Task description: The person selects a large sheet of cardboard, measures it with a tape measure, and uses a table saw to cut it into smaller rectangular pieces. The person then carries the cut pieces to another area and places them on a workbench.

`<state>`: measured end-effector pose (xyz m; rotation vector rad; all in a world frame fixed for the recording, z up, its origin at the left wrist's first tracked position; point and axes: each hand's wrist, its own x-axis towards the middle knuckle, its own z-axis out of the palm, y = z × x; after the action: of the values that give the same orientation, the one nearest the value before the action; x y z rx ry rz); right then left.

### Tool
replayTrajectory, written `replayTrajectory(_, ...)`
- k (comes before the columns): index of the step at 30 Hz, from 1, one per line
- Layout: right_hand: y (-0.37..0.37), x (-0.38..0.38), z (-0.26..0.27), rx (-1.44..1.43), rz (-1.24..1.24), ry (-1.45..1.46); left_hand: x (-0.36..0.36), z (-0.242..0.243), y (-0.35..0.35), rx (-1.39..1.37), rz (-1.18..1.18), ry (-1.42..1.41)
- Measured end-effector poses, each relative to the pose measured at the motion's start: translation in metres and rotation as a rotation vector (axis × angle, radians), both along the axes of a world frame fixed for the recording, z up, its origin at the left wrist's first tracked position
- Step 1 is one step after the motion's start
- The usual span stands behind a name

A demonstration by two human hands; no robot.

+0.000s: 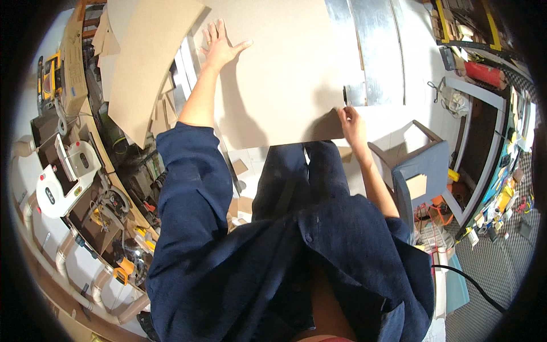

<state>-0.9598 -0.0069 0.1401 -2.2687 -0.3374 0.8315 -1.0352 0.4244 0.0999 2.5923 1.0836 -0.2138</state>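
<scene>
A large beige sheet of board lies flat before me, its near edge just above my legs. My left hand rests palm down on the sheet's left part, fingers spread and thumb pointing right. At the near right corner, my right hand has its thumb and fingers drawn together on the sheet's edge; the grip's underside is hidden. Just beyond those fingertips stands a small dark, thin part, too small to name. To the right of the sheet runs a shiny metal table surface with lengthwise grooves.
A second brown sheet leans at the left, above board offcuts. A grey padded chair stands close by my right arm. White machine and pipes are farther left; a cluttered bench lies far right.
</scene>
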Motion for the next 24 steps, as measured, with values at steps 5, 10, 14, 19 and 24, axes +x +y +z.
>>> replayTrajectory(5,0.016,-0.022,0.051,0.037,0.596,-0.405,0.020,0.005,0.018,-0.004,0.019,0.040)
replayTrajectory(10,0.059,-0.024,0.029,-0.092,0.949,-0.460,0.034,0.017,0.024,-0.054,0.048,0.026)
replayTrajectory(14,0.071,-0.014,0.014,-0.083,0.987,-0.509,0.043,0.016,0.036,-0.069,0.053,0.039)
replayTrajectory(19,0.076,-0.002,0.013,-0.036,1.002,-0.513,0.041,0.023,0.010,-0.159,0.136,-0.118)
replayTrajectory(24,0.090,0.010,0.007,-0.032,1.004,-0.550,-0.029,0.053,-0.118,-0.287,-0.028,0.104)
